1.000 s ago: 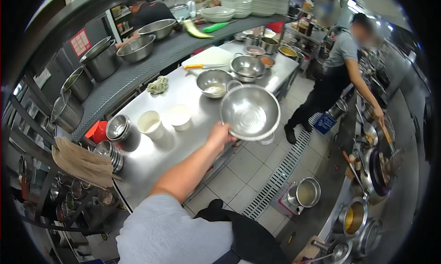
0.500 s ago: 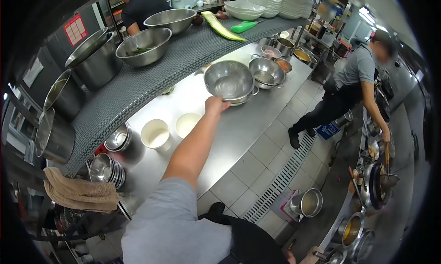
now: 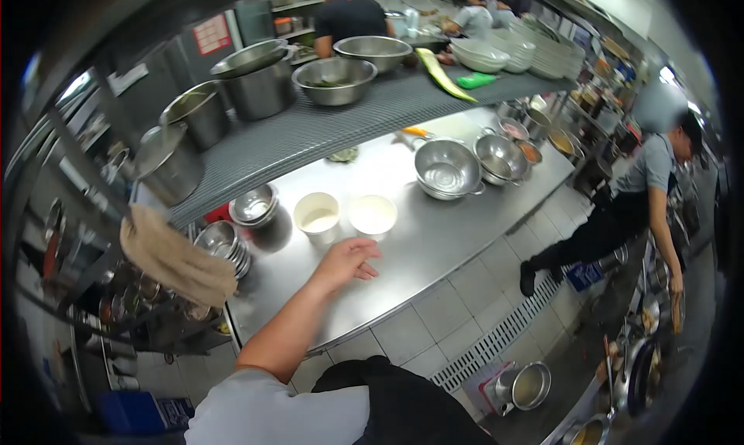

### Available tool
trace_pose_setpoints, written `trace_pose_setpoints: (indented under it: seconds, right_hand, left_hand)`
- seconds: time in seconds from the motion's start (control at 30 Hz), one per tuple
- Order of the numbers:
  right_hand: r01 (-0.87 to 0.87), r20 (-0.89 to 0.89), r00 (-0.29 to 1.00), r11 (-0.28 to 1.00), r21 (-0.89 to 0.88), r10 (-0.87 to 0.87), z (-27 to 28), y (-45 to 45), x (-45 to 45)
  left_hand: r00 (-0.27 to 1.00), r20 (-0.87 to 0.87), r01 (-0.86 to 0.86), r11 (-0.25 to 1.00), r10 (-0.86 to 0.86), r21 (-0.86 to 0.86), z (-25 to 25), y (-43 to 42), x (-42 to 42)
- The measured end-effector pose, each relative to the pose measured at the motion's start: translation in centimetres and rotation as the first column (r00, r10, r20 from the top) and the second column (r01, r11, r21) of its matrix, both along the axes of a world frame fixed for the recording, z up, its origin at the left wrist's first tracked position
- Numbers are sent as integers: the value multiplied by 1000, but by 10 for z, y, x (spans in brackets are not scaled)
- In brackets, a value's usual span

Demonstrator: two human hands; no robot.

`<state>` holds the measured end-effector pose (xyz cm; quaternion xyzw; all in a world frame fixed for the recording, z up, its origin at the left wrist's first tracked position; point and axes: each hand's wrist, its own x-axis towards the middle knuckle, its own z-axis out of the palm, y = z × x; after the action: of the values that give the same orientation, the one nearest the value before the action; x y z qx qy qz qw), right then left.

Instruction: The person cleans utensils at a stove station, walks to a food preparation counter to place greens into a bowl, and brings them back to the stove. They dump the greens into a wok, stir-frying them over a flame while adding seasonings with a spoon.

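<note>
My left hand is over the steel table, empty, its fingers apart and slightly bent. Just beyond it stand two white tubs, the left one and the right one, both with pale contents. Farther right a steel colander sits on the table, on top of another bowl. Beside it is a second handled colander. My right hand is not in view.
Above the table's far side runs a shelf with steel pots, bowls, a cut green vegetable and white dishes. A co-worker reaches to the stove at right. Small bowls and a brown towel are at left.
My left hand has let go of the colander, which was set down on the bowl, and has moved back left toward the white tubs. The view has turned.
</note>
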<state>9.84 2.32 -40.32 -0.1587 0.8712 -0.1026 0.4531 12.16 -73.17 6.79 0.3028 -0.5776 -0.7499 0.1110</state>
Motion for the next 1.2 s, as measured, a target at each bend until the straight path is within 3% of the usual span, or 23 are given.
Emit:
trace_pose_setpoints:
  seconds: [0.03,0.07,0.1,0.17,0.23,0.3,0.37,0.5,0.53,0.7,0.77,0.83,0.87,0.93,0.97,1.03,1.1,1.17,1.2]
  right_hand:
    - [-106,36,993,992,-63,109,4,-15,-18]
    - [-104,-85,991,994,-15,102,13,-21,-47]
    - [-122,-165,979,992,-29,116,47,-49,-67]
    - [-157,-309,943,984,-87,123,163,-124,-89]
    - [-209,-352,925,966,-152,144,215,-159,-93]
    - [-211,-290,943,967,-146,162,212,-177,-100]
    - [-201,-218,961,969,-142,167,196,-185,-109]
    - [-236,-116,968,965,-117,222,189,-212,-101]
    - [-245,-53,969,967,-70,241,195,-218,-97]
    - [-423,-75,906,900,-101,417,207,-236,-83]
    - [-469,16,880,873,-138,475,221,-248,-85]
    - [-448,-21,893,885,-126,449,229,-262,-95]
    - [-422,-45,907,898,-122,420,232,-271,-98]
    - [-401,-80,916,905,-144,393,249,-306,-105]
    - [-384,-114,922,908,-165,370,262,-323,-109]
    - [-413,-163,908,890,-193,386,296,-366,-107]
    - [-457,-218,884,862,-220,413,328,-416,-103]
    - [-508,-258,861,769,-388,438,351,-464,-92]
    - [-540,-263,841,720,-435,472,353,-490,-91]
  left_hand:
    - [997,-56,-52,993,46,-104,16,0,13]
    - [985,-129,-133,977,112,-168,34,3,29]
    - [967,-183,-220,940,175,-262,48,5,47]
    - [892,-330,-429,811,310,-397,73,11,84]
    - [758,-494,-640,632,426,-437,93,18,121]
    - [630,-572,-775,368,525,-515,115,30,155]
    - [448,-619,-886,229,645,-403,124,40,184]
    - [325,-694,-903,-8,643,-430,131,52,227]
    - [324,-699,-903,-12,638,-429,132,52,232]
    - [217,-684,-918,-92,697,-385,98,5,250]
    - [252,-627,-901,-58,737,-430,81,-23,247]
    - [327,-599,-805,-116,731,-581,71,-44,236]
    - [325,-602,-809,-115,729,-576,61,-61,235]
    - [192,-492,-551,-322,850,-770,45,-92,226]
    - [205,-493,-561,-311,846,-767,41,-100,229]
    - [333,-567,-754,-149,754,-640,51,-86,240]
    - [405,-582,-758,-97,705,-645,48,-78,256]
    - [396,-571,-586,-280,719,-760,38,-75,271]
    - [405,-570,-590,-272,715,-760,43,-70,274]
